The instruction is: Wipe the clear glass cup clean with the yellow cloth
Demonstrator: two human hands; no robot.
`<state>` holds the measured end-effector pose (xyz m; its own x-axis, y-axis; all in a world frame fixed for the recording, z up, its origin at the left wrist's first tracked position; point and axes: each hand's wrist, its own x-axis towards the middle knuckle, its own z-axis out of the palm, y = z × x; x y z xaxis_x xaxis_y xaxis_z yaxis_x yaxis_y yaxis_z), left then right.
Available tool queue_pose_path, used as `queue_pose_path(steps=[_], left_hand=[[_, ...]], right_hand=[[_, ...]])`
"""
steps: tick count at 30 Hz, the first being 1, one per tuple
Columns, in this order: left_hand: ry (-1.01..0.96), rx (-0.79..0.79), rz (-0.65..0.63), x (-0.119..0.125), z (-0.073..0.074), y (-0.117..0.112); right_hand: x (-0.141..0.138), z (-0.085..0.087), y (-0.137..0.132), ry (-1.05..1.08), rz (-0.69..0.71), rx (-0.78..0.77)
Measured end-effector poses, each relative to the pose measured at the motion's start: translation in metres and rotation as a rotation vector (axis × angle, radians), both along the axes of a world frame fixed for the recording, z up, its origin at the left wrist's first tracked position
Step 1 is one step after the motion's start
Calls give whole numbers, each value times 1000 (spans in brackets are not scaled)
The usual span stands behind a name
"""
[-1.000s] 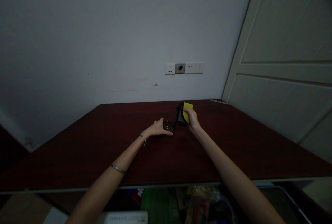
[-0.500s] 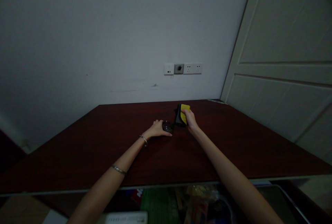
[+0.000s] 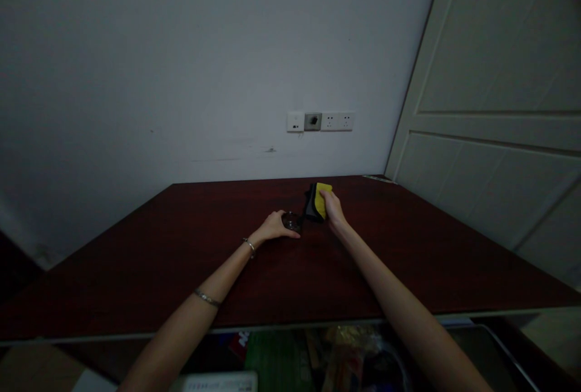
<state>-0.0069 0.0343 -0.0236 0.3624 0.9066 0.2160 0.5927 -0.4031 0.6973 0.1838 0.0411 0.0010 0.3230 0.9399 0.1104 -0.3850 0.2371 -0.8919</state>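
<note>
My left hand (image 3: 273, 225) is closed around the side of a small, dark, glossy round object (image 3: 291, 221), its thumb in front and fingers behind. The object's kind is not clear in the dim light. Just to the right, my right hand (image 3: 334, 209) grips a yellow and black flat piece (image 3: 322, 201) that looks like a folded two-coloured cloth. Its yellow face is under my thumb, and its black side faces the round object. The two things are very close; whether they touch I cannot tell. Both hands are over the middle of the dark red tabletop (image 3: 204, 271).
Behind the table is a white wall with a row of sockets (image 3: 330, 121). A pale panelled door (image 3: 494, 180) borders the right side. Below the table's front edge, an open space holds a green item (image 3: 276, 362), a white device (image 3: 220, 382) and assorted packages (image 3: 347, 368).
My left hand and the round object have shifted very slightly left. My right hand keeps its grip on the yellow and black piece, almost unmoved.
</note>
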Motion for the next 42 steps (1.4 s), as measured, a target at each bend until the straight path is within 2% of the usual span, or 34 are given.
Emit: queue_pose_path(steps=[4, 9, 12, 15, 22, 24, 29, 32, 34, 39, 42], left_hand=[[-258, -66, -29, -2, 6, -2], [-589, -137, -49, -3, 13, -9], [-695, -124, -63, -2, 14, -13], [-745, -140, -98, 0, 12, -16], [-789, -161, -116, 2, 12, -20], [-778, -154, -102, 1, 11, -19], [-755, -108, -24, 1, 5, -13], [-748, -79, 12, 1, 3, -11], [-725, -69, 7, 2, 4, -13], [-666, -56, -45, 5, 11, -21], [-712, -64, -89, 8, 14, -25]], right_hand=[[8, 1, 1, -140, -76, 113], [5, 8, -16, -484, -143, 334], [-7, 12, -30, -623, -59, 413], [-19, 15, -38, -663, 64, 484], [-27, 19, -27, -595, 404, 545], [-28, 21, -25, -637, 437, 574], [-37, 26, -29, -944, 366, 734], [-44, 24, -27, -1053, 289, 751], [-48, 20, -23, -983, 234, 705], [-54, 13, -15, -650, 124, 467], [-52, 14, -25, -659, 73, 543]])
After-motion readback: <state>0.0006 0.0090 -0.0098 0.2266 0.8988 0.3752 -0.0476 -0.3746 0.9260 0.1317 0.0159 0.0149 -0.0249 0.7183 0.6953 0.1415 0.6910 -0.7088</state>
